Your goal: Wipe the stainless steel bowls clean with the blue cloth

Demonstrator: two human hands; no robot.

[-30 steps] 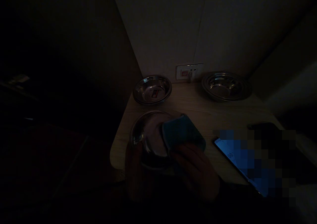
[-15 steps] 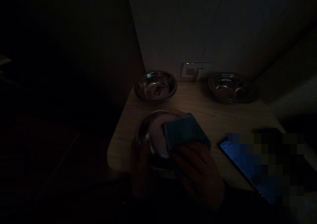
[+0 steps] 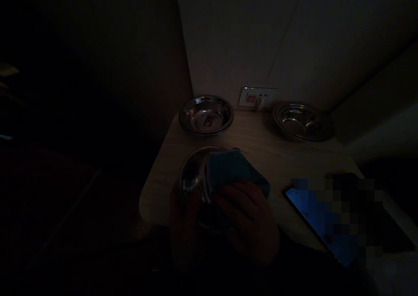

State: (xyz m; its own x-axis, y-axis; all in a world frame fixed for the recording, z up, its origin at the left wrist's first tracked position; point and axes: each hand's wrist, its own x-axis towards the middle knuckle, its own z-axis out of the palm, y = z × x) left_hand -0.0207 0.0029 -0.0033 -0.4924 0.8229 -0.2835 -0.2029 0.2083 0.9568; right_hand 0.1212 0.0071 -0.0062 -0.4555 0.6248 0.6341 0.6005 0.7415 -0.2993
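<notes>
A shiny metal bowl is at the near side of the small wooden table, its lower part lost in darkness. My left hand grips its left edge, thumb over the rim. In my right hand is a folded teal cloth, pressed under the fingers and lying over the right part of the bowl. The cloth and hand hide much of the bowl's inside.
Behind stands another metal bowl with a label inside. More metal bowls, seemingly nested, sit at the back right. A lit phone lies to the right on the table. A socket is on the wall.
My right hand and the cloth have moved left across the bowl, covering more of it. My left hand keeps its grip. The camera view has shifted slightly.
</notes>
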